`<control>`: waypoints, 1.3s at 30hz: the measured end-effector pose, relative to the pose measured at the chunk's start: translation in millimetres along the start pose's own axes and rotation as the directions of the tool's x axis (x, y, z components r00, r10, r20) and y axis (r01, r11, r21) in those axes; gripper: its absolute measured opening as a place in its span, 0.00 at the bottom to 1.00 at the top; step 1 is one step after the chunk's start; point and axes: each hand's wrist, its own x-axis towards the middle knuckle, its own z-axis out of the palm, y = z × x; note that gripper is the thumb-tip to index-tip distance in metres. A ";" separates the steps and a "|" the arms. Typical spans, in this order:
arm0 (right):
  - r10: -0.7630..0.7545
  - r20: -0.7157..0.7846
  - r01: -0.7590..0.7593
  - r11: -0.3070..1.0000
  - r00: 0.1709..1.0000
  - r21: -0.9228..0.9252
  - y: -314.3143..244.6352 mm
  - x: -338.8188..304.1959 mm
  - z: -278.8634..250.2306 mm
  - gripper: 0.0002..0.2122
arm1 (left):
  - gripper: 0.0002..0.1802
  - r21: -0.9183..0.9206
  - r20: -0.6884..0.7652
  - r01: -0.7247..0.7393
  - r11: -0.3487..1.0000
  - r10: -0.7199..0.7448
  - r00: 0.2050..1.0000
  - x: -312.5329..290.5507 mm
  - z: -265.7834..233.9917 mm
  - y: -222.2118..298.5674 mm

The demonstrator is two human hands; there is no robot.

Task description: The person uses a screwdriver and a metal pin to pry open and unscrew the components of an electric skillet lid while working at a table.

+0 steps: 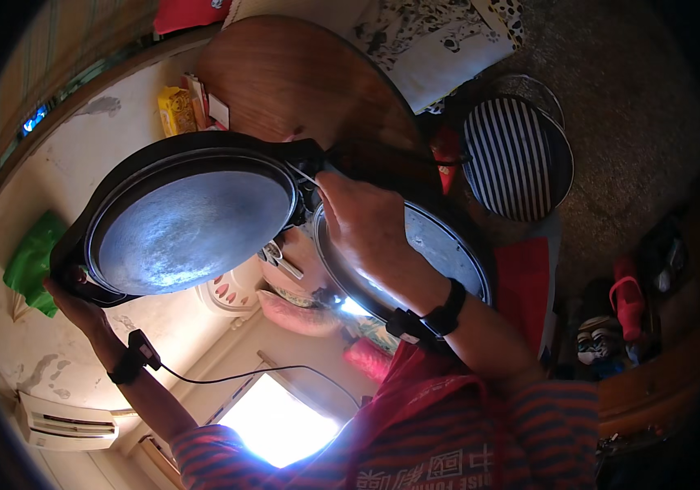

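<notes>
Brown tabletop (309, 73) behind black pan (195, 233), long axis lower left to upper right

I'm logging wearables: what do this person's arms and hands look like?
Left hand and right hand are ungloved. Each wrist has a black strap with a dark box; a dark cable leaves the left box. Short sleeves have dark and reddish stripes.

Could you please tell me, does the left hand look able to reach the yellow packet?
Probably not: the left hand seems occupied at the edge of the round dark pan, and in this view that pan stands between it and the yellow packet.
</notes>
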 end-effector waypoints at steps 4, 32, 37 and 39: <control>-0.083 -0.080 0.083 0.996 0.993 -0.014 -1.2 6.8 6.1 0.05 | 0.31 -0.047 -0.037 -0.042 0.998 0.041 0.998 -7.9 12.9 9.5; 0.211 0.155 -0.166 0.951 0.965 -0.260 -38.2 3.0 3.1 0.09 | 0.31 0.112 0.136 -0.156 0.981 0.141 0.981 -16.7 40.4 13.3; 0.143 0.100 -0.118 0.968 0.985 -0.222 -29.6 25.2 16.1 0.08 | 0.31 0.113 0.172 -0.180 0.977 0.159 0.972 -9.6 35.2 12.6; 0.121 0.082 -0.099 0.967 0.989 -0.234 -28.3 30.2 17.2 0.07 | 0.31 0.122 0.162 -0.188 0.975 0.167 0.973 -9.0 35.9 12.5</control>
